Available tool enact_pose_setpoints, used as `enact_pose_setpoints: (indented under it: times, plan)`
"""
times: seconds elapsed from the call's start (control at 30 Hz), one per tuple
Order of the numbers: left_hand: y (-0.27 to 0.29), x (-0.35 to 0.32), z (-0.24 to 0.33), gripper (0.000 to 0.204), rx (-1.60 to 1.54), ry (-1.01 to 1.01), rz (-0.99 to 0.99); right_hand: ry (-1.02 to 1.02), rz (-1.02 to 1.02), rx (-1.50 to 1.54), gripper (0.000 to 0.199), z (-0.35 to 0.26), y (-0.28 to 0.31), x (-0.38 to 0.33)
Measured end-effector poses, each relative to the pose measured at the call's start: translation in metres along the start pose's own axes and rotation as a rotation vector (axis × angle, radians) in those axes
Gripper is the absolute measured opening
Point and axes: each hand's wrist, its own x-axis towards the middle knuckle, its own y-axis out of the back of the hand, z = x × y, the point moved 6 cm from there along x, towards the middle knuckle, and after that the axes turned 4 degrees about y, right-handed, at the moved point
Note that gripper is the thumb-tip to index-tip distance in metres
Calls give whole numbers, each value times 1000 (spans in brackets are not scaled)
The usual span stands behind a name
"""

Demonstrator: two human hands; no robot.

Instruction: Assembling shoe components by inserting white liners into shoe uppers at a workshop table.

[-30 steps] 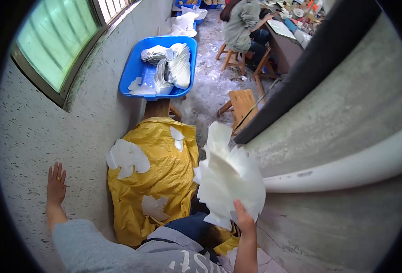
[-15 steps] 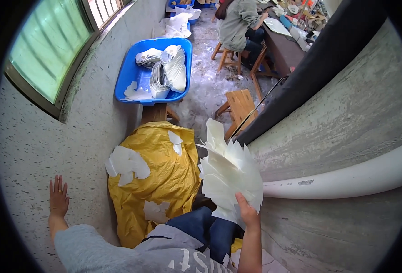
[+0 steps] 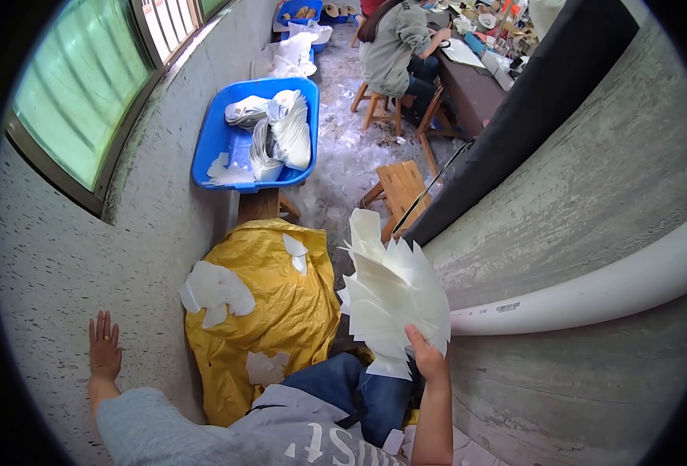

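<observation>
Right hand (image 3: 430, 362) pinches a fanned stack of white sheets (image 3: 398, 299), near right; fingers hidden underneath. Left hand (image 3: 106, 356) spread flat on the left wall (image 3: 56, 264). Far blue tub (image 3: 286, 17): tan contents (image 3: 304, 13), too small to identify. Nearer blue basin (image 3: 238, 145), left: layered white pieces (image 3: 290, 136), loose scraps (image 3: 231, 172). Yellow sheeting (image 3: 285, 291), near, bears white cutouts (image 3: 219, 287).

1. The pieces (image 3: 398, 299) you hold are creamy white.
2. Your sheeting (image 3: 281, 311) is yellow.
3. Beyond the sheeting, the tub (image 3: 238, 144) is blue.
4. Left of the sheeting, the wall (image 3: 48, 256) is grey, dark-speckled.
5. Right of it, the pipe (image 3: 584, 307) is white.
</observation>
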Motion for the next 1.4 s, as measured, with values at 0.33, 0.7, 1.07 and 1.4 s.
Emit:
enact_pose_setpoints:
  times: [0.33, 0.7, 1.07, 1.4]
  plan:
    - [7, 12, 2, 57, 83, -23, -14, -10, 10, 18, 22, -2, -15, 22]
    - [33, 13, 3, 58, -200, 148, -75, -188, 322, 148, 47, -45, -68, 132]
    - [14, -1, -16, 55, 3, 483, -95, 4, 253, 333, 50, -10, -137, 324]
    - [28, 54, -42, 50, -61, 595, -706, -108, 361, 304, 52, 18, -148, 404]
